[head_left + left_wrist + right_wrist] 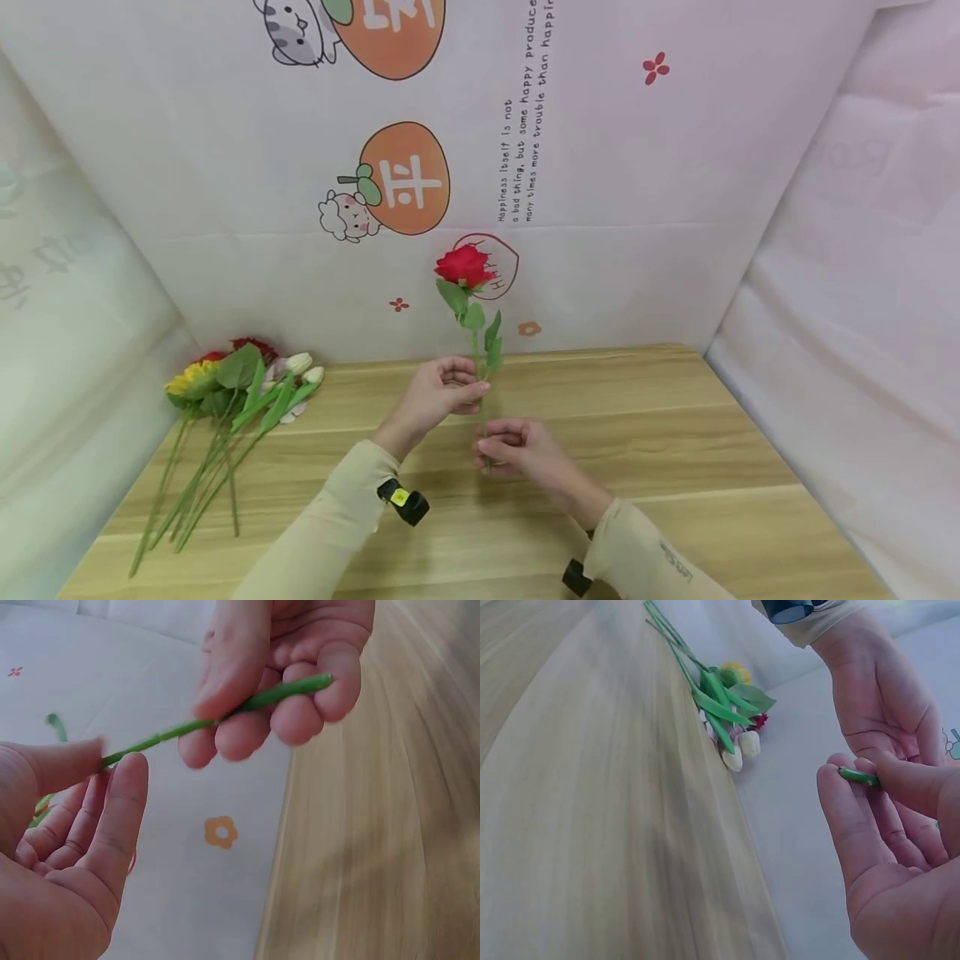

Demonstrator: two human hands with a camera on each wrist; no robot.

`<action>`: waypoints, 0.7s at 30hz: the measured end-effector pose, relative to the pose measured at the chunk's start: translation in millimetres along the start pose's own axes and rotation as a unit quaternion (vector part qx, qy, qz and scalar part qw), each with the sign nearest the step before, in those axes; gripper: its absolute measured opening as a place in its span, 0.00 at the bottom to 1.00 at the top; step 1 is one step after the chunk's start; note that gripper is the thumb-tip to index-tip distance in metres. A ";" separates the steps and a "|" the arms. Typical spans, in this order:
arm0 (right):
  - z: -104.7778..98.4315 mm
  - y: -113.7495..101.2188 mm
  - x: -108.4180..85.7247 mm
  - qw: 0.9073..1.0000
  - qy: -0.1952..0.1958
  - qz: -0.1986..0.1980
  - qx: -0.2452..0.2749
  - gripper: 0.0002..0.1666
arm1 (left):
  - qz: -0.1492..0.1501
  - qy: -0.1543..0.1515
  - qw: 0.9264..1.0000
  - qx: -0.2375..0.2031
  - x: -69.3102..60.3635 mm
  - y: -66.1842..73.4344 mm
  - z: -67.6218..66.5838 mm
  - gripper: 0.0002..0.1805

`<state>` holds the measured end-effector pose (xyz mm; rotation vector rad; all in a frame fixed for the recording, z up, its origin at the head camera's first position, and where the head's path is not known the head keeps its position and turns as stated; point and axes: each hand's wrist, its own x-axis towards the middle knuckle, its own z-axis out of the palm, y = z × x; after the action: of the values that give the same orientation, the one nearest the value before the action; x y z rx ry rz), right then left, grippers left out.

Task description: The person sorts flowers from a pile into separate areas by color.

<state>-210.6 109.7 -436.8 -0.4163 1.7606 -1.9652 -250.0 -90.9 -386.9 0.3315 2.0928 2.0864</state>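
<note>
Rose (473, 316), red, long-stemmed: stood upright at the centre of the head view, its bloom (462, 265) covering part of a red heart outline (513, 268) on the printed backdrop (615, 250). Left hand (437, 393): thumb and fingers pinched the stem (475, 343) below the leaves (492, 332). Right hand (528, 450): thumb and fingers gripped the stem lower down. Stem tip: mostly hidden by fingers in the head view; exposed at upper right of the left wrist view, lying across the right fingers; a short green piece at right of the right wrist view. Bloom: whole in the head view only. Flowers (238, 367), one pile, lower left of the head view: yellow, red and white heads overlapped, number hard to make out; some stems cut off by the top edge in the right wrist view. Table (660, 500), wood-grained: cut off at the bottom. Sleeves (330, 521): likewise cut off.
</note>
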 end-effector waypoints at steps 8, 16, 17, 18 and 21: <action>-6.8 6.8 -4.6 1.000 0.001 -0.009 -0.027 0.22 | 0.009 0.008 1.000 0.004 3.9 -0.2 5.7 0.19; -6.8 4.6 -8.0 0.998 0.033 -0.027 -0.042 0.25 | 0.016 0.001 1.000 0.000 3.4 2.0 14.4 0.18; -6.6 4.4 -8.6 0.998 0.035 -0.028 -0.046 0.25 | 0.017 0.002 1.000 -0.002 3.8 1.8 15.3 0.18; -6.4 4.0 -9.4 0.997 0.038 -0.029 -0.053 0.27 | 0.017 0.003 1.000 -0.004 4.1 1.8 16.2 0.18; -5.7 2.5 -11.7 0.995 0.057 -0.031 -0.072 0.29 | 0.020 0.004 1.000 -0.007 6.0 0.8 18.8 0.18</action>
<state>-203.3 120.5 -439.1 -0.4175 1.9917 -1.9465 -250.6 -71.2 -386.0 0.3658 2.0921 2.1270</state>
